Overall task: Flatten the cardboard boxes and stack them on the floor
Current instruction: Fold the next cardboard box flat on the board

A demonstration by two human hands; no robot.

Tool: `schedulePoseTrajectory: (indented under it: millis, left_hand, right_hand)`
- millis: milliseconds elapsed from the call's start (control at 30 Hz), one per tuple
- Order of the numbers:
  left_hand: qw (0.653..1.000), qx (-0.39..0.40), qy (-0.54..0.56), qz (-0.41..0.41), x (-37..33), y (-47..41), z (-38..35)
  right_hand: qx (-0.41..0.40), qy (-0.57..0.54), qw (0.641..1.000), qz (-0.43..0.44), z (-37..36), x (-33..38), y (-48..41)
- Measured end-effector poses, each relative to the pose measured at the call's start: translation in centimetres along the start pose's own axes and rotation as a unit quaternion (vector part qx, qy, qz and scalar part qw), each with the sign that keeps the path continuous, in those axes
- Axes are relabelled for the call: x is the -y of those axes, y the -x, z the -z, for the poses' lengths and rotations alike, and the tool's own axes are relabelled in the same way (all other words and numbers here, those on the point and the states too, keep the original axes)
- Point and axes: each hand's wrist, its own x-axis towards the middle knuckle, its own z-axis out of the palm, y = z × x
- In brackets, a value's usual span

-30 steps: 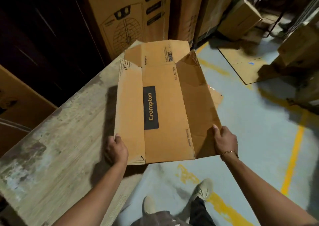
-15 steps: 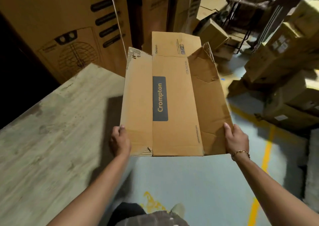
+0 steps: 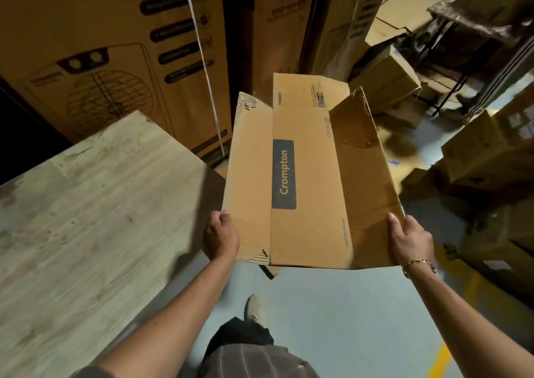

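A pale grey-blue floor (image 3: 346,328) lies underfoot, with one light shoe (image 3: 253,308) stepping forward on it and a worn wooden table (image 3: 86,218) filling the left side. Just past the table's edge, both hands hold a flattened Crompton box (image 3: 309,192) in the air above the floor. The left hand (image 3: 221,237) grips the near left flap, thumb on top. The right hand (image 3: 410,240), with a gold bracelet (image 3: 419,263) at its wrist, clamps the near right panel, which tilts upward; its fingers are presumably curled underneath, out of sight. Beyond the box stands a tall printed carton (image 3: 101,59), and blurred piles of cardboard boxes (image 3: 485,158) crowd the right.
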Motion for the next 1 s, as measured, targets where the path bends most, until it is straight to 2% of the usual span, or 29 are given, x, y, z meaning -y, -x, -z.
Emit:
schedulePoseTrajectory:
  millis: [233, 500, 767, 1000]
  left_hand:
    - [0.996, 0.001, -0.021, 0.081, -3.9, -2.0, -7.2]
    - [0.985, -0.053, -0.025, 0.165, -5.4, 1.8, -14.7]
    - [0.96, -0.162, -0.002, 0.227, -0.5, 5.1, -26.6]
    - [0.944, -0.207, 0.017, 0.255, 10.2, 0.5, -38.4]
  right_hand:
    - [0.05, 0.021, 0.998, 0.019, -2.9, 1.0, -12.4]
    - [0.131, 0.053, 0.984, 0.112, -5.6, -0.5, -23.0]
    - [0.209, 0.051, 0.957, 0.197, -14.9, -5.3, -33.3]
    - [0.238, 0.042, 0.943, 0.23, -31.0, -10.3, -39.6]
